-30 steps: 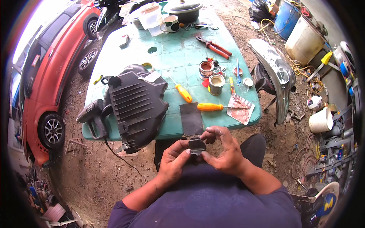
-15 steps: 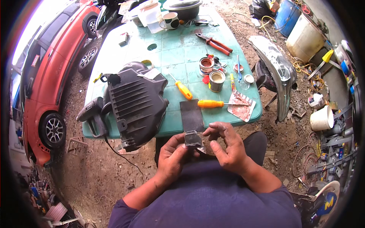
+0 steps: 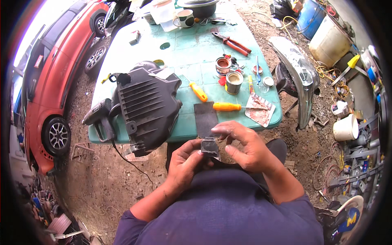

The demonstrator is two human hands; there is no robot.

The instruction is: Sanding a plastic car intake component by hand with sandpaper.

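Observation:
My left hand (image 3: 184,164) pinches a small dark plastic piece (image 3: 210,147) with a greyish edge, just off the near table edge. Close by on its right is my right hand (image 3: 250,150), fingers bent and apart, with nothing visible between them. Its fingertips overlap the near end of a black rectangular sheet (image 3: 205,115) resembling sandpaper. Beyond it lie an orange-handled screwdriver (image 3: 227,106) with its tip on a putty-smeared card (image 3: 260,111), and a second orange-handled screwdriver (image 3: 199,92). A ribbed black plastic housing (image 3: 147,107) sits left of the sheet.
The green table (image 3: 192,53) also carries a heat gun (image 3: 102,118), two opened cans (image 3: 234,83), red-handled pliers (image 3: 232,43) and a mug (image 3: 184,18). A car headlight (image 3: 300,77) stands right of the table; a red car (image 3: 61,77) is parked left.
My right hand has shifted slightly up and left, its fingertips now over the black sheet's near end. The small piece has turned in my left hand, showing more of its flat face.

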